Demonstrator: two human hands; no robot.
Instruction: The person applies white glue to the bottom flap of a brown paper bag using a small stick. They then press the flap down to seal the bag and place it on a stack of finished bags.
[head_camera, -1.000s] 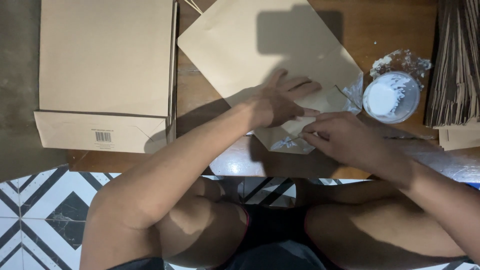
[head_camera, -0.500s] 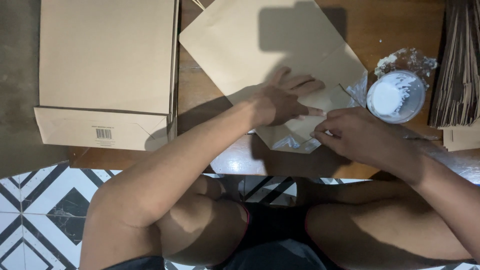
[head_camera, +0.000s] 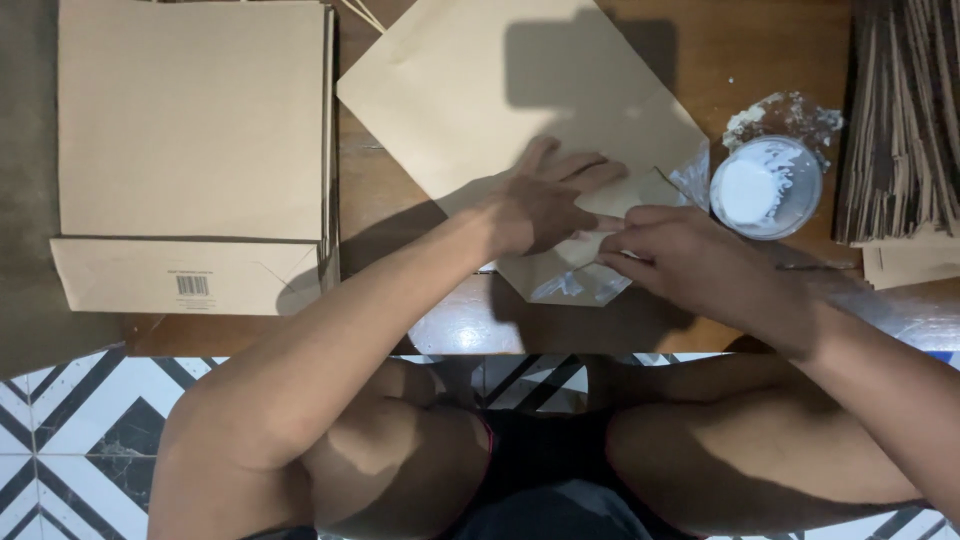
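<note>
A flat brown paper bag (head_camera: 480, 90) lies angled on the low wooden table (head_camera: 385, 195), its folded bottom end toward me with shiny wet patches (head_camera: 570, 285). My left hand (head_camera: 545, 200) lies flat on the bag's lower part, fingers spread and pointing right. My right hand (head_camera: 690, 260) rests just to the right of it, fingertips pressed on the fold's edge where the two hands meet. Nothing is gripped in either hand.
A small round tub of white paste (head_camera: 765, 188) stands right of the bag, beside crumpled clear plastic (head_camera: 790, 110). A stack of brown paper bags (head_camera: 905, 120) fills the right edge. A flattened cardboard box (head_camera: 190, 150) lies at left. My bare knees and patterned floor tiles (head_camera: 70, 420) are below.
My right hand has slid a little left and up along the fold toward my left hand. The left hand stays pressed flat on the bag.
</note>
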